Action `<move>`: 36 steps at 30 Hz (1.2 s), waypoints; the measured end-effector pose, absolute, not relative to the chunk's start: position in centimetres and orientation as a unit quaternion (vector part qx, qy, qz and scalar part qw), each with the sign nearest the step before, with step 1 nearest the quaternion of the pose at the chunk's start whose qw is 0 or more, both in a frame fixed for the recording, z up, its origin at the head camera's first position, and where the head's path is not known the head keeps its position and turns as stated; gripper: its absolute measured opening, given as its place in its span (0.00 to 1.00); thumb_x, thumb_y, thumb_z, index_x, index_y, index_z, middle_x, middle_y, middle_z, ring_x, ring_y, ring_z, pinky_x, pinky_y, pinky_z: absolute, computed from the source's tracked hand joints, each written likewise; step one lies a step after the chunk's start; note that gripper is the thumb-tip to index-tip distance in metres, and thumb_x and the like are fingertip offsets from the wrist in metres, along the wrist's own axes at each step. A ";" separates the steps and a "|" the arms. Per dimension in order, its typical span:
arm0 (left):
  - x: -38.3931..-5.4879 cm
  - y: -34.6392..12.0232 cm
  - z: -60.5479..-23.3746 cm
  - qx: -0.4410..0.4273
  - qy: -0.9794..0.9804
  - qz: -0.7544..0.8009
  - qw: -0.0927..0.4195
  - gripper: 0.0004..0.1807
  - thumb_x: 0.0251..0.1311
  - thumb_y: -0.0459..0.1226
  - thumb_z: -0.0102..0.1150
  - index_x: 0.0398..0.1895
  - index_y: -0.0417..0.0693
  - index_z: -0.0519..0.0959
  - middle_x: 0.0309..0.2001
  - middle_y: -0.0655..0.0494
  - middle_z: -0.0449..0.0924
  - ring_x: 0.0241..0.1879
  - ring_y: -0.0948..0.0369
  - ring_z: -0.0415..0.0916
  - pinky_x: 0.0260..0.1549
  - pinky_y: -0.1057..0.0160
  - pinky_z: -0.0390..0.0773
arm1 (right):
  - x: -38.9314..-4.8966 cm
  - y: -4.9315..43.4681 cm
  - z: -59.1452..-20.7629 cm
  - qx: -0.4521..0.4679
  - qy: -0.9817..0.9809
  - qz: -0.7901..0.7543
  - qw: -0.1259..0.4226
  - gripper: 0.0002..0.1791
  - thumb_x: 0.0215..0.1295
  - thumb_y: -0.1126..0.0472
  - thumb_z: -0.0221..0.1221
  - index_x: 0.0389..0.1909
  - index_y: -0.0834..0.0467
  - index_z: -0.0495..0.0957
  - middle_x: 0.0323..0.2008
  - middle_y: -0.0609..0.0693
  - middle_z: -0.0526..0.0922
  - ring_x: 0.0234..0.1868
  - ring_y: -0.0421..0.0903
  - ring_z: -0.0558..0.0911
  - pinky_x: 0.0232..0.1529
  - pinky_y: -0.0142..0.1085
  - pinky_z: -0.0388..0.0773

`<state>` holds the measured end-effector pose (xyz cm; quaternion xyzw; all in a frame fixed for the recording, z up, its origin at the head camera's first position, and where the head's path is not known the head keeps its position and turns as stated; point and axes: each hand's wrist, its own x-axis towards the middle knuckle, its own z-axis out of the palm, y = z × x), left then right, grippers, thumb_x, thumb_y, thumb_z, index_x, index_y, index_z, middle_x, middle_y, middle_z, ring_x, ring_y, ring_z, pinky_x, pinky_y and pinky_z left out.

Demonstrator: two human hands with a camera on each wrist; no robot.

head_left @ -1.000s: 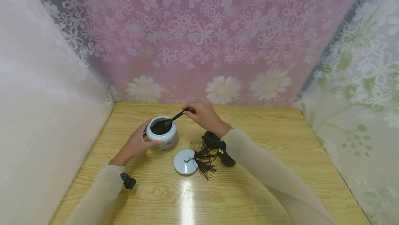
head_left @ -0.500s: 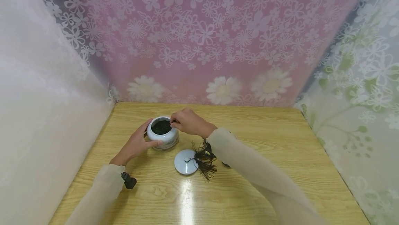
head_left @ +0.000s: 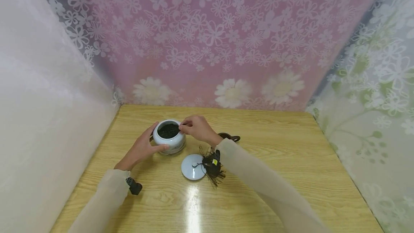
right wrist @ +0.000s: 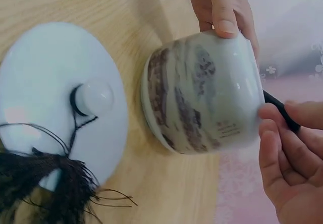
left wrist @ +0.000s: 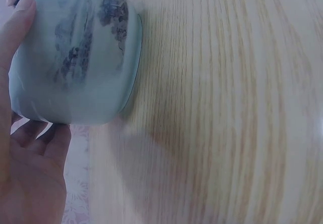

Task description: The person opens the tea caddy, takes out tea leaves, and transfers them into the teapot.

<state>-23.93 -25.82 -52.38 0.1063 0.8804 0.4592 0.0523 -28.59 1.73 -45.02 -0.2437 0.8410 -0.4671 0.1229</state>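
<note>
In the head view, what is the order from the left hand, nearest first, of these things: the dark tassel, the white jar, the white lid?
From the left hand:
1. White jar: in its grip.
2. White lid: to the jar's lower right.
3. Dark tassel: at the lid's right edge.

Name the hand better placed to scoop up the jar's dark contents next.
Right, most likely: the right hand already pinches a dark handle at the mouth of the pale jar, while the left hand is occupied holding the jar's side.
</note>
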 end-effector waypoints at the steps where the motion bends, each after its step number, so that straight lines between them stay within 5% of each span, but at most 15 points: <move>1: -23.9 -25.8 -52.4 0.105 0.881 0.459 0.052 0.69 0.60 0.61 0.79 0.92 0.49 0.43 0.89 0.43 0.49 0.85 0.40 0.56 0.80 0.36 0.66 | -28.5 1.8 -45.2 -0.228 0.839 -0.479 0.121 0.12 0.82 0.57 0.64 0.53 0.60 0.90 0.41 0.51 0.94 0.47 0.52 0.93 0.48 0.39 0.92; 10: -23.9 -25.8 -52.4 0.103 0.881 0.459 0.051 0.69 0.59 0.60 0.80 0.92 0.50 0.44 0.89 0.43 0.50 0.85 0.40 0.56 0.80 0.35 0.67 | -28.2 3.1 -45.3 -0.163 0.828 -0.527 0.106 0.12 0.81 0.55 0.65 0.53 0.58 0.90 0.42 0.54 0.94 0.41 0.43 0.91 0.47 0.37 0.91; 36: -23.9 -25.8 -52.5 0.101 0.886 0.449 0.051 0.69 0.59 0.61 0.79 0.92 0.53 0.43 0.89 0.42 0.48 0.85 0.38 0.56 0.80 0.35 0.67 | -28.4 8.4 -44.8 -0.123 0.777 -0.611 0.092 0.14 0.81 0.57 0.65 0.59 0.60 0.87 0.50 0.61 0.93 0.45 0.43 0.91 0.54 0.40 0.91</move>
